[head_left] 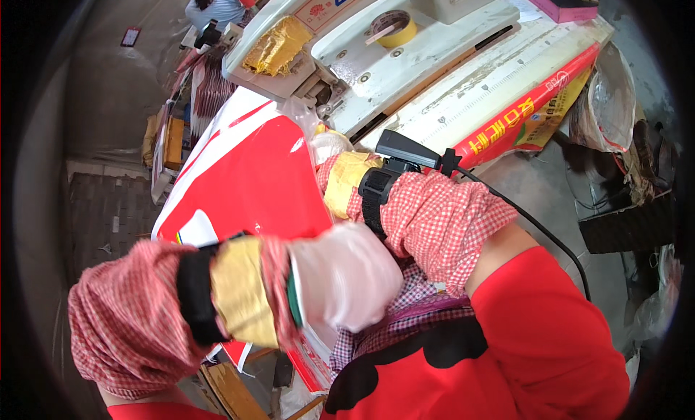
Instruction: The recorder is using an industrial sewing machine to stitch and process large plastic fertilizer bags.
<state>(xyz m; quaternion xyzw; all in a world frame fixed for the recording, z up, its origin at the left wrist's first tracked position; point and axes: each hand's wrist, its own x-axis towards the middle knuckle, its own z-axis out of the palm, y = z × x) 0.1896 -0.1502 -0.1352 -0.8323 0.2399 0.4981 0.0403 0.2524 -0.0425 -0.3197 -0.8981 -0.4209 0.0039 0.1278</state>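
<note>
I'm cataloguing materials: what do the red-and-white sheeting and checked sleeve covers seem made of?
Red-and-white sheeting: probably plastic, smooth and glossy, judging by its bright highlights.

Checked sleeve covers: matte, likely woven cloth, given the soft gathered wrinkles; fibre unclear.

Stretches the left forearm [148,304] in from eight o'clock, aimed between two and three o'clock. Carries the left hand [351,275] gloved in white, a little off centre toward six o'clock, too blurred to separate the fingers. Brings the right upper arm [554,326] in from four o'clock and slants the right forearm [441,210] toward ten. Shows only part of the right hand [329,146], gloved in white, off centre toward twelve o'clock, well apart from the left.
</note>
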